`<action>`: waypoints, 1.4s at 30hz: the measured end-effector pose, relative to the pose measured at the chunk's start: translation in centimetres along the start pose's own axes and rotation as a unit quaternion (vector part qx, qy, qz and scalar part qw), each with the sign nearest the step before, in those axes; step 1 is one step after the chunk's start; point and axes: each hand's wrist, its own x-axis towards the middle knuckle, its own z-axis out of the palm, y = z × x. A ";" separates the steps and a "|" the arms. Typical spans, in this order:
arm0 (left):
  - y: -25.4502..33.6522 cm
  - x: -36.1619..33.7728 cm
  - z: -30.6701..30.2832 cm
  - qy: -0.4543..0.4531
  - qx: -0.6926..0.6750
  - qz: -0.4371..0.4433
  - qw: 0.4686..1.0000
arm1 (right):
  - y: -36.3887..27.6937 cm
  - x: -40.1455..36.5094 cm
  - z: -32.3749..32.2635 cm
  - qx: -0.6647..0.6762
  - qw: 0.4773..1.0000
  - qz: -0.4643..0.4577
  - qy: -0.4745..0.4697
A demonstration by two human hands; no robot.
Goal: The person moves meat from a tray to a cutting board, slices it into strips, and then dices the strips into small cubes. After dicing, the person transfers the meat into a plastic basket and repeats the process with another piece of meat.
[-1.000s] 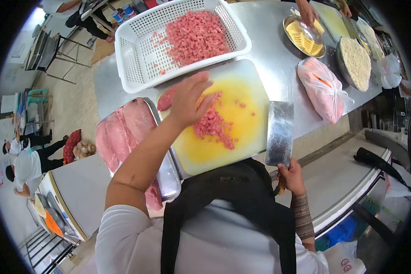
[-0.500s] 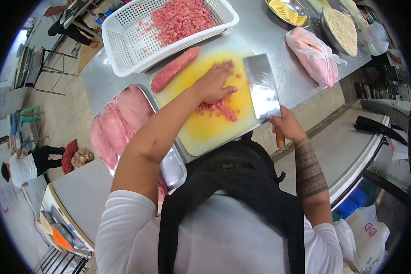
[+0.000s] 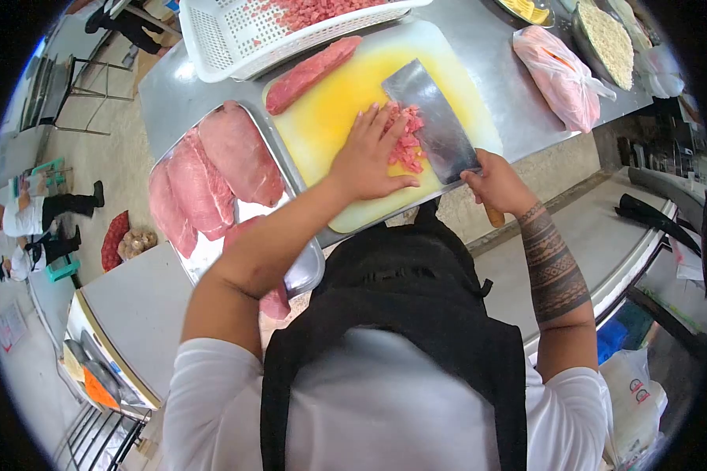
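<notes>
My right hand (image 3: 495, 184) grips the wooden handle of a cleaver (image 3: 432, 122), whose broad blade lies low over the cutting board (image 3: 322, 141). Diced meat (image 3: 407, 141) forms a pile along the blade's left edge. Against the pile's left side rests my left hand (image 3: 369, 157), fingers stretched out and thumb apart. A long strip of meat (image 3: 314, 72) lies at the board's upper left. Left of the board, a metal tray (image 3: 294, 271) holds several large raw meat pieces (image 3: 239, 153), partly hidden behind my left forearm.
A white perforated basket (image 3: 220, 47) with diced meat stands beyond the board. To the right are a tied plastic bag (image 3: 558, 78) of pink contents, a bowl of pale crumbs (image 3: 605, 47) and a bowl of yellow slices (image 3: 526, 11). Two people (image 3: 47, 212) are at far left.
The cleaver has swung left and lowered beside the diced meat. My left hand has shifted down and left, and the dice are gathered between hand and blade. The view has also shifted.
</notes>
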 end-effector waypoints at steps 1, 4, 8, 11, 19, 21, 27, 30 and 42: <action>0.8 0.0 0.6 0.018 0.009 -0.025 0.999 | 0.1 0.1 0.0 0.024 1.000 -0.003 -0.003; 3.1 0.0 1.6 0.055 0.038 -0.081 0.994 | 1.2 0.6 0.1 0.079 0.997 0.001 -0.012; 4.1 0.2 2.3 0.064 0.063 -0.095 0.991 | 1.6 1.9 1.1 0.109 0.994 -0.010 -0.022; 3.9 0.4 2.4 0.059 0.080 -0.109 0.989 | 1.3 2.7 2.6 0.138 0.990 -0.019 -0.019; 2.8 0.4 2.5 0.125 0.026 -0.130 0.983 | -1.5 1.8 10.9 0.200 0.979 -0.017 0.027; 2.3 0.4 2.1 0.158 -0.008 -0.116 0.981 | -2.7 1.9 12.9 0.203 0.979 -0.017 0.029; 1.5 0.6 0.8 0.207 -0.022 -0.097 0.973 | -3.3 2.2 14.4 0.273 0.960 -0.060 0.003; 1.8 2.3 -1.0 0.237 -0.011 -0.066 0.969 | -5.1 2.0 12.8 0.263 0.959 -0.100 0.042; -10.4 24.2 -18.2 0.358 0.147 0.105 0.916 | -11.2 3.6 -3.6 0.088 0.978 -0.189 -0.003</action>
